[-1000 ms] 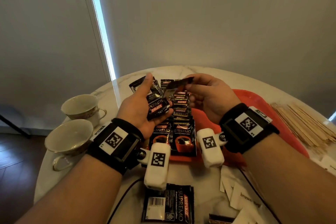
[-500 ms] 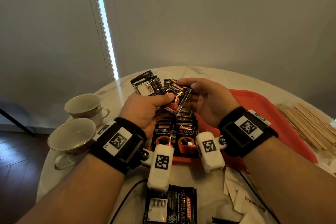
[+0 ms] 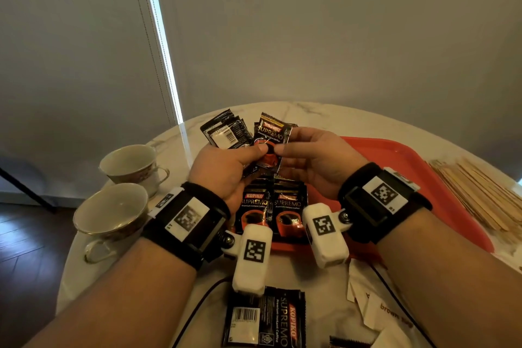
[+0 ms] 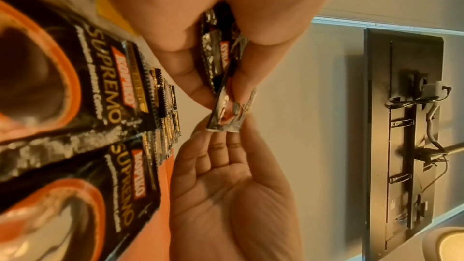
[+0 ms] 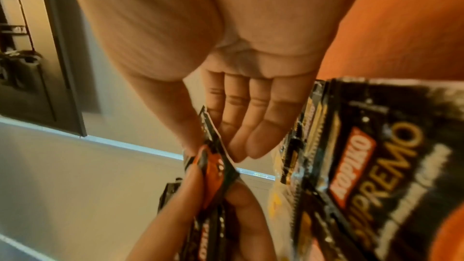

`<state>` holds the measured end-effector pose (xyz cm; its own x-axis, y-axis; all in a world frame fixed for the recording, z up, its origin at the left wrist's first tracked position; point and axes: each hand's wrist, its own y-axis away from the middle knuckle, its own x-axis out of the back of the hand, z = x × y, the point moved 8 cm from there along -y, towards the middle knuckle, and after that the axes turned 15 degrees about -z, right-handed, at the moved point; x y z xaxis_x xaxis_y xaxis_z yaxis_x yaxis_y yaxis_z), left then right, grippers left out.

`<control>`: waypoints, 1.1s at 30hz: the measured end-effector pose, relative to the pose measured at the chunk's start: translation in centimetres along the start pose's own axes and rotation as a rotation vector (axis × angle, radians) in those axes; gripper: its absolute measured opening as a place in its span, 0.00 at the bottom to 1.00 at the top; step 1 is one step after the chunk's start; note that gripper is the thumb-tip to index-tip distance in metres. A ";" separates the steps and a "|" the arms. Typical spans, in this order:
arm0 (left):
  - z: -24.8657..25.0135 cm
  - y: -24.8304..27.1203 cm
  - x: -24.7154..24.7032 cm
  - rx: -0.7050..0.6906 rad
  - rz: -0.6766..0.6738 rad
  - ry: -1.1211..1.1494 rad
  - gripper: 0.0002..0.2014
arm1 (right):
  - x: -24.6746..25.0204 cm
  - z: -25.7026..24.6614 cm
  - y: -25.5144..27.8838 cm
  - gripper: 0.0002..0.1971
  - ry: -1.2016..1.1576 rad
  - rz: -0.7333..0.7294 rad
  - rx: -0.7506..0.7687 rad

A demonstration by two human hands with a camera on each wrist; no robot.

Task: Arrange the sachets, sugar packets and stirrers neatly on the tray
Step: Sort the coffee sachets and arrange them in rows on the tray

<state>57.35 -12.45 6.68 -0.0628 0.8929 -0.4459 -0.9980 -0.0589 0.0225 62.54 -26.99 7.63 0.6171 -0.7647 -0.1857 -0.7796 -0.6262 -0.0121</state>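
My left hand (image 3: pixel 223 169) grips a fanned bunch of black coffee sachets (image 3: pixel 226 134) above the red tray (image 3: pixel 395 155). Its thumb presses on the front sachet (image 3: pixel 271 133), which stands printed side up. My right hand (image 3: pixel 313 161) pinches that same sachet's right edge between thumb and fingers. In the left wrist view the sachet (image 4: pixel 226 110) sits between both hands' fingertips. Two overlapping rows of sachets (image 3: pixel 285 212) lie on the tray's left part, below my hands. Wooden stirrers (image 3: pixel 474 192) lie piled on the table to the right of the tray. White sugar packets (image 3: pixel 389 316) lie near me.
Two empty teacups (image 3: pixel 130 164) (image 3: pixel 110 212) stand at the table's left edge. One loose sachet (image 3: pixel 265 319) lies face down on the marble table (image 3: pixel 324 113) in front of the tray. A black cable (image 3: pixel 197 308) runs beside it. The tray's right half is bare.
My right hand brought a single sachet over to the bunch in my left hand and turned it face up. My left thumb now clamps it, and both hands sit slightly higher.
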 end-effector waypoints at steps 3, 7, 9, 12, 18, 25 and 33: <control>-0.1 -0.2 0.3 0.022 0.014 0.035 0.05 | 0.8 -0.6 0.2 0.09 0.013 0.071 0.009; -0.2 -0.6 1.1 0.015 0.061 0.100 0.11 | 6.5 -1.7 0.9 0.10 -0.066 0.443 0.062; -0.3 -0.8 1.3 0.022 0.069 0.102 0.13 | 9.7 -1.5 0.7 0.07 0.009 0.582 -0.021; -0.4 -1.0 1.4 0.037 0.065 0.101 0.14 | 13.8 -0.5 0.3 0.05 0.195 0.650 -0.251; -0.4 -1.3 1.5 0.034 0.061 0.121 0.14 | 15.7 -0.1 -1.7 0.04 0.437 0.602 -0.441; -0.3 -1.3 1.6 0.042 0.059 0.092 0.11 | 15.1 -0.1 -3.3 0.06 0.484 0.635 -0.464; -0.3 -1.3 1.4 0.060 0.054 0.081 0.08 | 15.7 0.1 -3.6 0.05 0.500 0.621 -0.471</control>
<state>58.58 -11.20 5.76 -0.1182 0.8500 -0.5133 -0.9919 -0.0768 0.1013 74.96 -36.73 4.63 0.1628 -0.8918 0.4221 -0.9297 0.0047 0.3684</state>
